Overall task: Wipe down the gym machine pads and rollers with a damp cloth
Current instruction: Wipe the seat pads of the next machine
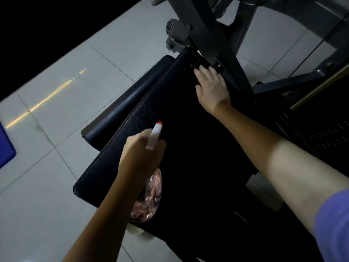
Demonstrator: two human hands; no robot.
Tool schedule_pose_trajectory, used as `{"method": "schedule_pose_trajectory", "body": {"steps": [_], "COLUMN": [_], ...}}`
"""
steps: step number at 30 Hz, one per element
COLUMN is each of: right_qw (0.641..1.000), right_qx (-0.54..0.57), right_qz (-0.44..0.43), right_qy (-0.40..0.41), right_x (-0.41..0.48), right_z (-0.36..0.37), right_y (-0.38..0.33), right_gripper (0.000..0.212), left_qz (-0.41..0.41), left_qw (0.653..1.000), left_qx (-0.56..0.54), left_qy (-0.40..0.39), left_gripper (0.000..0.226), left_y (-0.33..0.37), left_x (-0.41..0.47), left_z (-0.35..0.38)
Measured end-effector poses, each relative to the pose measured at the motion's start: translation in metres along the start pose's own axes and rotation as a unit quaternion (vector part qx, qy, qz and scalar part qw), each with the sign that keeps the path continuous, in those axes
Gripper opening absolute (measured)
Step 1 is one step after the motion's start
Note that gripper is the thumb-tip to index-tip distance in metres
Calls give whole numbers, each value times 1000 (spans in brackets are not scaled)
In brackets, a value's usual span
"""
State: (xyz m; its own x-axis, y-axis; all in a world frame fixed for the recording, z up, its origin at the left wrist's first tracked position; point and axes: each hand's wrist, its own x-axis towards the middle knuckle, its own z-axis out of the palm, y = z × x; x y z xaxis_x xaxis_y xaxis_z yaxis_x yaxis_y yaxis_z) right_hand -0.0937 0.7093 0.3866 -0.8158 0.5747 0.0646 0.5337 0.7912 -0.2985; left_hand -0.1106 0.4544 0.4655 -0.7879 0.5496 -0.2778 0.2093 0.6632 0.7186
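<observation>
A long black padded bench pad runs from lower left to upper right. My left hand grips a spray bottle with a clear pinkish body and a white nozzle tipped in red, held over the pad's near half. My right hand lies on the far end of the pad by the metal frame, over something dark that I cannot make out; a cloth cannot be told apart from the pad. A black roller pad lies alongside the bench on its left.
The grey steel frame of the machine rises at the top, with bolts and a bracket close to my right hand. Pale floor tiles spread to the left. A blue mat edge shows at far left.
</observation>
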Motion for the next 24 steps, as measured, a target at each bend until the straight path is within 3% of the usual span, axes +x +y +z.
{"method": "schedule_pose_trajectory", "body": {"steps": [6, 9, 14, 19, 24], "right_qw": [994, 994, 977, 966, 912], "right_qx": [82, 79, 98, 89, 130], "right_qz": [23, 53, 163, 224, 382], "right_qy": [70, 47, 99, 92, 70], "right_x": [-71, -82, -71, -104, -104], "right_z": [9, 12, 16, 16, 13], "right_y": [30, 38, 25, 40, 43], "right_gripper": [47, 48, 48, 48, 50], "left_qz": [36, 48, 68, 65, 80], "left_qw": [998, 998, 998, 998, 997], "left_qx": [42, 36, 6, 12, 14], "left_qy": [2, 8, 3, 0, -3], "left_gripper": [34, 27, 17, 13, 12], "left_y": [12, 7, 1, 1, 0], "left_x": [10, 6, 1, 2, -2], "left_z": [11, 11, 13, 12, 15]}}
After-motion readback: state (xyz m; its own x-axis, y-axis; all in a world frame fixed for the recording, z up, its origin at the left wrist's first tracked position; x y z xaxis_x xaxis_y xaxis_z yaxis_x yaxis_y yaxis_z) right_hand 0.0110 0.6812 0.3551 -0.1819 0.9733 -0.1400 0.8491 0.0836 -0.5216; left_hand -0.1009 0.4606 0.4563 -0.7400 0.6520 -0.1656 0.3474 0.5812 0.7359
